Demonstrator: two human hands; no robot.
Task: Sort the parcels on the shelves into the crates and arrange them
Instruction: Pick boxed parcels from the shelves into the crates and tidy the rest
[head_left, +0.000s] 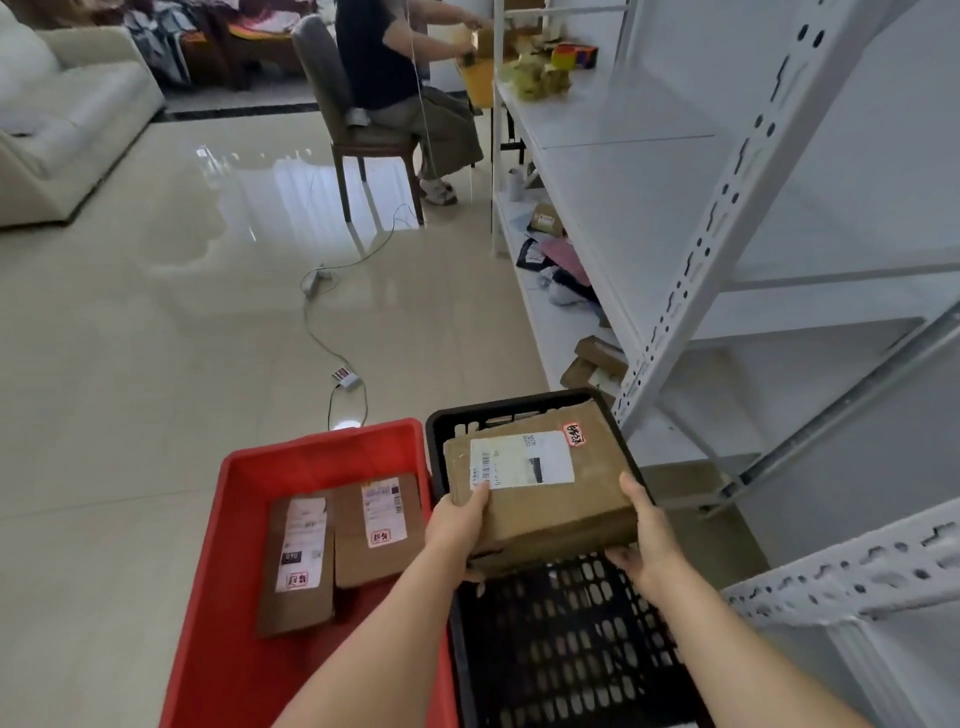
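At the far left a pale sofa (67, 104) stands on the glossy tiled floor (156, 338). A cable (322, 332) trails across the tiles toward the near side, past a small barcode-marked device (345, 378). Far off, a person (395, 67) sits on a grey chair (353, 119), handling something at the far end of the shelving.

Near the viewer, a red crate (249, 519) sits on the floor with two flat brown parcels inside, side by side and touching: a longer parcel (296, 561) on the left and a shorter parcel (376, 527) on the right, each with a white label facing up.

Just right of it, touching, is a black crate (566, 654) with a perforated bottom. Over its far half a brown cardboard box (540, 483) with a white shipping label is held in both hands: the left hand (457, 530) grasps its near-left corner, thumb on top, and the right hand (647, 540) grasps its near-right edge, fingers curled underneath.

To the right stands the white metal shelving (727, 208), with a few parcels (592, 358) on its lower shelf and clutter on the far upper shelf
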